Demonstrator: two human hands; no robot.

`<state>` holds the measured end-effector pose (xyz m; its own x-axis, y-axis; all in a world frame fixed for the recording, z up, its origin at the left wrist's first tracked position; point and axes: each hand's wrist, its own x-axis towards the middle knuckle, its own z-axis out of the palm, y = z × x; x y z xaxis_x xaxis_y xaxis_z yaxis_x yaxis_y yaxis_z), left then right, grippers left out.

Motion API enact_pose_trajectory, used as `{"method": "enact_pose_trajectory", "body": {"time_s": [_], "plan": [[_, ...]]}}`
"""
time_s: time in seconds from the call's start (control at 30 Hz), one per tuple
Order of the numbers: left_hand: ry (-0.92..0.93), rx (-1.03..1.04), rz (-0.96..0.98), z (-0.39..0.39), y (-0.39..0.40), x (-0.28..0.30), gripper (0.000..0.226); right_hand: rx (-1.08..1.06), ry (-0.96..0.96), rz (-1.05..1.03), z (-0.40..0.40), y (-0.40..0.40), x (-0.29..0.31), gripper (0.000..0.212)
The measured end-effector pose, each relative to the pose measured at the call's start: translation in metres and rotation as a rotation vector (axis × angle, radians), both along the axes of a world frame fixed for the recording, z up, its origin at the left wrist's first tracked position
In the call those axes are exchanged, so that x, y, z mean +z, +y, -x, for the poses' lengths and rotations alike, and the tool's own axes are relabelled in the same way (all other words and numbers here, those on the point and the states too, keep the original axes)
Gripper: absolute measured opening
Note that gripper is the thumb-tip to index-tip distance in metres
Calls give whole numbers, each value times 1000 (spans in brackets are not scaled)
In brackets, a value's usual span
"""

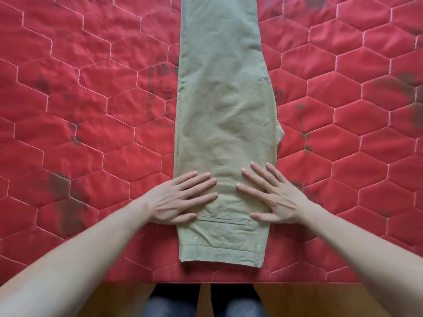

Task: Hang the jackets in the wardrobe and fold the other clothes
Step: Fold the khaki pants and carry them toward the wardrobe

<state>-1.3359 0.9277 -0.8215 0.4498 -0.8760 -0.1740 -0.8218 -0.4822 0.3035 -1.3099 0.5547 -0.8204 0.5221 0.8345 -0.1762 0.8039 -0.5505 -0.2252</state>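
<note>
Trousers [223,124] lie halved lengthwise; my left hand [180,199] and right hand [273,197] press flat-fingered above the waistband, gripping nothing. Next, I'd fold the legs toward the waistband.

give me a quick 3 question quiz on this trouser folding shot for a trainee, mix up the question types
1. True or false: both hands lie flat with straight fingers on the khaki trousers.
2. Multiple choice: the waistband lies A) at the far end of the red quilted cover B) at the near edge, closest to the person C) under the left hand.
3. Fill in: the welt pocket lies between the hands and the ____.

Key
1. True: the left hand and the right hand press open on the cloth, gripping nothing.
2. B
3. waistband
</note>
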Motion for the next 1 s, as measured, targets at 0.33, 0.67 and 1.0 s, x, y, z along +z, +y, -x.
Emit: {"method": "enact_pose_trajectory", "body": {"time_s": [0.33,0.67,1.0], "plan": [[-3,-185,-110,-3,26,15,97,360,14,77,-30,-18,15,88],[-48,74,5,22,13,6,75,295,-65,117,-10,-8,17,82],[228,225,85,20,5,23,68,182,45,108,-18,-3,27,78]]}}
